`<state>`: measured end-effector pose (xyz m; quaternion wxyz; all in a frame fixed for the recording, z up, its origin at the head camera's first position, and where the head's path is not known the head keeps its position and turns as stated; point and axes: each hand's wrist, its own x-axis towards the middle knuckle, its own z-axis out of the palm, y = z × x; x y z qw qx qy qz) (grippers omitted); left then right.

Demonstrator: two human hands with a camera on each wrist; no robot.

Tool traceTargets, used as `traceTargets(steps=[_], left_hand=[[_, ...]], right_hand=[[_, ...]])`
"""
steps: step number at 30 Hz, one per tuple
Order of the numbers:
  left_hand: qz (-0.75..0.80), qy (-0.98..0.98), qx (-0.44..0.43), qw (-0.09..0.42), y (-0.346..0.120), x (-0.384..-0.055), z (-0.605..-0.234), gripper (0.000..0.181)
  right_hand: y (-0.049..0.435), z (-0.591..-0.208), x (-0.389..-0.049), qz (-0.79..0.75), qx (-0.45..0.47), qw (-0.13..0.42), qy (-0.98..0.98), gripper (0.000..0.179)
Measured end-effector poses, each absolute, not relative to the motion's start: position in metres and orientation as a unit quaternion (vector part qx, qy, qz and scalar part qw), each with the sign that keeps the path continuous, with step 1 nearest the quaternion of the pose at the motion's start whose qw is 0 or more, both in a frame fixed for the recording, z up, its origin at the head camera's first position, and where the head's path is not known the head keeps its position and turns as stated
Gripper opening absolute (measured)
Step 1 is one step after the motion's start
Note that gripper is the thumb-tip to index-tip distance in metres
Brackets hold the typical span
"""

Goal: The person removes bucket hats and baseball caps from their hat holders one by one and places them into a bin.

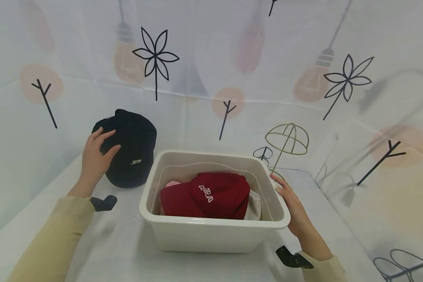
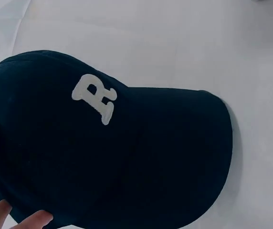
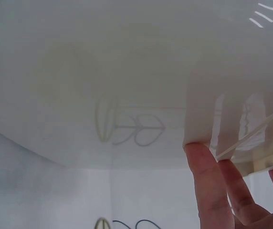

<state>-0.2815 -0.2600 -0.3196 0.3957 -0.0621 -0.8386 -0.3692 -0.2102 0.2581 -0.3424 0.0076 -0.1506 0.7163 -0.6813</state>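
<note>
A dark navy baseball cap [image 1: 132,147] with a white letter R lies at the left, its brim towards the person. My left hand [image 1: 96,158] is at the side of its crown, thumb and fingers spread apart. In the left wrist view, fingertips [image 2: 40,218] lie against the crown of the cap [image 2: 141,148]. A white plastic tub [image 1: 211,237] stands in the middle, holding a red cap [image 1: 222,196] with white lettering. My right hand [image 1: 294,209] is at the tub's right side, its extended fingers [image 3: 205,176] touching the outer wall under the rim.
Beneath the red cap, pink fabric [image 1: 172,183] and an off-white piece [image 1: 253,205] show inside the tub. A white cloth [image 1: 105,250] covers the table. Behind it hangs a printed backdrop [image 1: 194,129] with flowers, bulbs and an umbrella.
</note>
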Motion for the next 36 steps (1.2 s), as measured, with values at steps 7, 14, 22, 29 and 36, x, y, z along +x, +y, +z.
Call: traceTargets(steps=[7,14,22,29,36], left_hand=[[-0.376,-0.835,-0.001,0.402,-0.255,-0.283,-0.324,0.030],[-0.405,-0.823,0.043,0.396,-0.249,-0.281,-0.326,0.022],[-0.435,-0.823,0.082,0.355,-0.241,-0.274,-0.317,0.028],[-0.452,-0.815,0.098,0.349,-0.237,-0.269,-0.301,0.029],[-0.459,-0.814,0.118,0.336,-0.237,-0.267,-0.284,0.032]], right_hand=[[0.258,-0.343,-0.210,-0.683,-0.146,0.011,0.715,0.042],[0.258,-0.343,-0.211,-0.679,-0.141,0.010,0.720,0.043],[0.258,-0.343,-0.211,-0.679,-0.144,0.012,0.720,0.043],[0.258,-0.343,-0.210,-0.681,-0.145,0.009,0.718,0.042],[0.258,-0.342,-0.210,-0.681,-0.145,0.010,0.718,0.042]])
